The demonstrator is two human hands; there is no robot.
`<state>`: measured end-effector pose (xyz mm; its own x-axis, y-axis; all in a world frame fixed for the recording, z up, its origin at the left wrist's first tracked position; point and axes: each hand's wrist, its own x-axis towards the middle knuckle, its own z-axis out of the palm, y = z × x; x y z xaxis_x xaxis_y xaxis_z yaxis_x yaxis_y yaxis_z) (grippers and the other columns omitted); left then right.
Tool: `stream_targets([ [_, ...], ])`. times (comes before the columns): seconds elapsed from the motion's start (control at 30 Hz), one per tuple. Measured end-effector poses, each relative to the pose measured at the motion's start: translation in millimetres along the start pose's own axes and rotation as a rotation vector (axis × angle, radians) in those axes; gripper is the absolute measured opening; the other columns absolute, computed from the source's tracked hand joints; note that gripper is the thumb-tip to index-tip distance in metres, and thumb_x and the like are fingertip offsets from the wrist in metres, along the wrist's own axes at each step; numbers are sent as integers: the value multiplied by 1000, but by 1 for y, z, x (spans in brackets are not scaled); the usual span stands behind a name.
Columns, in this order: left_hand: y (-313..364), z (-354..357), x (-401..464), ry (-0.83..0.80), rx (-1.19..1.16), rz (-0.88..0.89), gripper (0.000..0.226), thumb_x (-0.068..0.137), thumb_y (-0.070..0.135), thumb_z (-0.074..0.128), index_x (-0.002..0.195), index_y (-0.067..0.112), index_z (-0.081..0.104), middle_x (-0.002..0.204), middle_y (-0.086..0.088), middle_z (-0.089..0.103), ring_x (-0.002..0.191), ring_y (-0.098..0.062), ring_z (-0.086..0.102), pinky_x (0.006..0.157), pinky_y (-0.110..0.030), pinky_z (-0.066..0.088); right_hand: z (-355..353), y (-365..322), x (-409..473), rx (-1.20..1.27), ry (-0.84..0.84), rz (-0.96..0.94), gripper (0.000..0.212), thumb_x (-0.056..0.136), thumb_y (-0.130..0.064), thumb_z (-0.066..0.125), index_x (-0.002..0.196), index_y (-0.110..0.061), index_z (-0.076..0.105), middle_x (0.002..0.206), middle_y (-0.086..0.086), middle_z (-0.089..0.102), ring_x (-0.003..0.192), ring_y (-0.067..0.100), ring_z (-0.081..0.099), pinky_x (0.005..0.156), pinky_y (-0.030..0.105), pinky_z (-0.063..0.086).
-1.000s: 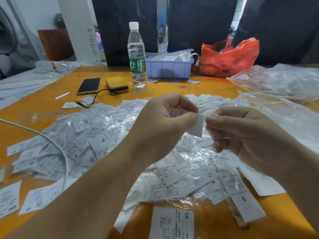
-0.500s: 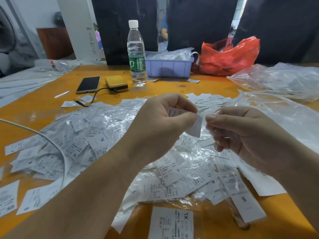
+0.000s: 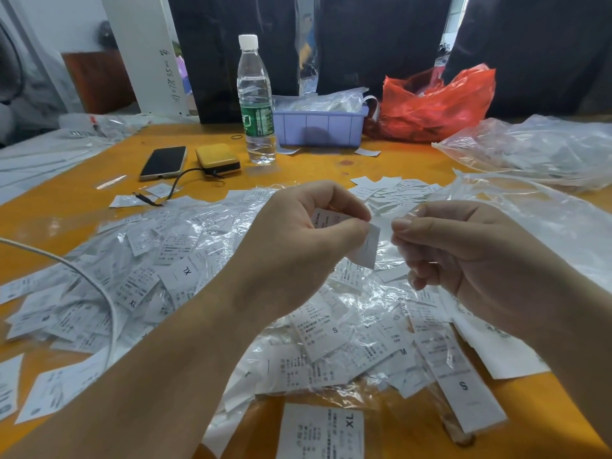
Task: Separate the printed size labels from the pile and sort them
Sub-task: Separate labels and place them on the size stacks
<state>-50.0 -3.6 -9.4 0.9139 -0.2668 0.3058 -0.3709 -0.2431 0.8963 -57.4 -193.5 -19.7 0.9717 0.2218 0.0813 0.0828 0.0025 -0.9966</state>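
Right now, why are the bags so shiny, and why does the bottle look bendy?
Head view: overhead light glares off the crinkled clear plastic over the labels, hiding some print; the wide lens tilts the bottle and stretches the edges; both hands look sharp.

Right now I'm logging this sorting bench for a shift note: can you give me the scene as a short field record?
surface: orange table
work pile: size labels mixed with clear film
left hand: pinches held label
right hand: pinches clear film, beside the label
readable sizes: XL, S, M
far side: water bottle, phone, purple bin, red bag
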Motion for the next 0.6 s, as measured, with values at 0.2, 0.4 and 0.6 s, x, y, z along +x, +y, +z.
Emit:
stream_targets([
  [0.2,2,0,-1,-15,2,10,15,85,11,70,75,23,71,54,18,56,48,0,48,46,-15,39,2,-2,-1,-11,-9,-10,12,65,-18,79,65,-15,67,56,1,54,49,11,48,50,23,47],
  [0.4,2,0,-1,-7,-9,11,15,85,12,70,75,24,71,55,19,57,49,-1,49,45,-14,39,4,-5,-4,-3,-9,-14,6,68,-19,70,64,-15,69,57,3,55,50,11,49,49,22,47],
  [0.6,3,1,-2,-22,-20,34,17,86,10,70,75,24,70,54,18,57,47,-1,48,45,-14,39,5,-5,-4,-18,11,-22,4,66,-19,70,66,-15,70,59,5,56,51,12,50,50,22,47],
])
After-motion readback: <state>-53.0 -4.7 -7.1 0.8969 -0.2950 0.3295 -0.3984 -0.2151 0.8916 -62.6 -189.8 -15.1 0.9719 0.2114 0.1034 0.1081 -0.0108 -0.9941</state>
